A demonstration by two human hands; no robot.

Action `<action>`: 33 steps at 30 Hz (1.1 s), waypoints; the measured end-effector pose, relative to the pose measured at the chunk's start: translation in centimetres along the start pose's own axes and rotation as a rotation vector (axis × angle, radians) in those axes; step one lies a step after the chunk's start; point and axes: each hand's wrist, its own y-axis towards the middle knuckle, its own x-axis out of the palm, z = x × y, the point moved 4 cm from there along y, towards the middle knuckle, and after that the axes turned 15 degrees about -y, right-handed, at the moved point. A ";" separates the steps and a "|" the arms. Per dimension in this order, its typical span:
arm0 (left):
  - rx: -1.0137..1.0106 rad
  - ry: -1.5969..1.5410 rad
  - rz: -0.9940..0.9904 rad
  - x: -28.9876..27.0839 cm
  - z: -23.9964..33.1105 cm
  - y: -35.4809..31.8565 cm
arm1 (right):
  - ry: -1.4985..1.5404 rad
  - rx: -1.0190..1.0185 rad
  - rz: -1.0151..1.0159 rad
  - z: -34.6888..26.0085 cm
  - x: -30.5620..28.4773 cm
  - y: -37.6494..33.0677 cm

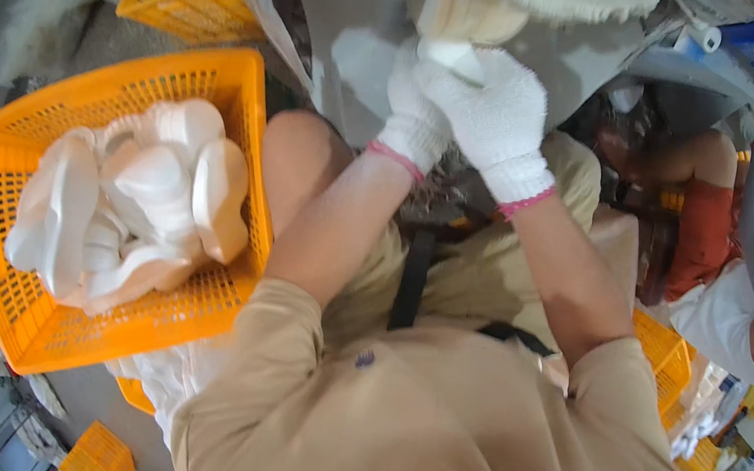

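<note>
Here, gloved left hand (415, 91) and right hand (500, 111) curled around white piece (456, 58), dark mark (364, 359) on tan shirt (454, 426), unreadable

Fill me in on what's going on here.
The person's gloved left hand and right hand hold a white piece together, right by a blurred tan rounded part; whether they touch is unclear. At the person's left, an orange crate holds a heap of curved white pieces. Another person sits off to the right.
</note>
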 end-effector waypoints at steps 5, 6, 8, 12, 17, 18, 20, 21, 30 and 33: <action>-0.255 -0.292 -0.129 0.6 1.0 0.1 | 0.025 -0.190 -0.158 -0.1 -1.4 0.3; -0.243 -0.194 -0.052 0.1 1.3 -0.4 | 0.093 -0.163 -0.319 -0.1 -2.1 -0.5; -0.239 -0.145 -0.048 -0.2 1.3 -0.9 | 0.047 -0.157 -0.388 0.4 -4.1 -3.0; -0.209 -0.158 -0.023 -1.8 -0.8 -0.2 | -0.352 -0.252 -0.251 2.1 -5.0 -10.8; -0.229 0.070 -0.024 -2.5 -1.8 5.3 | -0.404 -0.255 -0.208 -0.6 -4.1 -4.7; -0.151 0.176 -0.012 -2.4 -1.2 6.1 | -0.399 -0.282 -0.217 -1.4 -4.0 -2.3; -0.164 -0.117 0.024 -2.1 -0.4 6.2 | -0.394 -0.193 -0.195 -2.5 -4.3 -0.8; -0.254 -0.324 0.048 -1.7 -0.5 5.5 | -0.394 -0.245 -0.281 -2.5 -4.0 -1.5; -0.350 -0.257 0.043 2.4 0.5 -3.5 | 0.640 0.561 -0.318 13.5 -5.1 -15.9; -0.250 -0.041 -0.004 3.0 1.6 -2.4 | 0.732 0.505 -0.215 10.9 -4.8 -11.9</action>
